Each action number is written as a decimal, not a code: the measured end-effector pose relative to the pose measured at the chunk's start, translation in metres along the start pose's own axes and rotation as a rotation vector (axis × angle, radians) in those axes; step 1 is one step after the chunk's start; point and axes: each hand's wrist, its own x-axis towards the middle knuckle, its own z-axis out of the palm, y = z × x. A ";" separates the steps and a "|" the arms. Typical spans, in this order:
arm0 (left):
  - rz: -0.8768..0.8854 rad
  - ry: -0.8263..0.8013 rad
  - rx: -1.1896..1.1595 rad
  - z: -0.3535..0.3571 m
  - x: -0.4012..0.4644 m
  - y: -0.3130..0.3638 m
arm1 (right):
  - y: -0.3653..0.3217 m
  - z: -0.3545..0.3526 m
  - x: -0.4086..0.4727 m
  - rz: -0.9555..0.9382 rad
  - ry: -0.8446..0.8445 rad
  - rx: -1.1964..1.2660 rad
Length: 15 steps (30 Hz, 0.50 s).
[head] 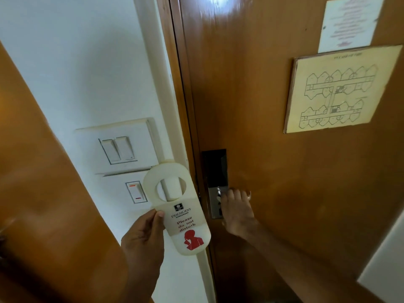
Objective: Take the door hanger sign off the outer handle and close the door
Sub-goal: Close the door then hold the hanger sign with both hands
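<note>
- The left hand [142, 239] has its grip clamped on the white plastic door hanger sign with red lettering [179, 212], held off any handle, in front of the white switch plate [122, 147].
- The right hand [237, 209] wraps the metal inner lever handle [218, 194] of the brown wooden door [273, 149], which looks almost shut against its frame.
- Risk: releasing the lever before the latch catches could leave the door ajar; the dangling sign could get pinched at the door's edge.

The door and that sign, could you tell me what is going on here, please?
A person stands inside at a wooden door. The left hand holds a "Please do not disturb" door hanger sign by its edge, already off the handle. The right hand grips the door handle by the lock plate. The door looks shut or very nearly so against its frame.
</note>
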 end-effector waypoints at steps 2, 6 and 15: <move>0.020 -0.004 -0.039 0.006 -0.004 0.001 | -0.004 0.008 -0.032 0.046 -0.046 0.271; 0.017 0.040 -0.205 0.038 -0.025 -0.010 | -0.002 0.031 -0.103 0.180 -0.017 0.649; -0.316 -0.330 -0.388 0.112 -0.086 -0.021 | 0.076 -0.001 -0.166 0.435 0.270 0.480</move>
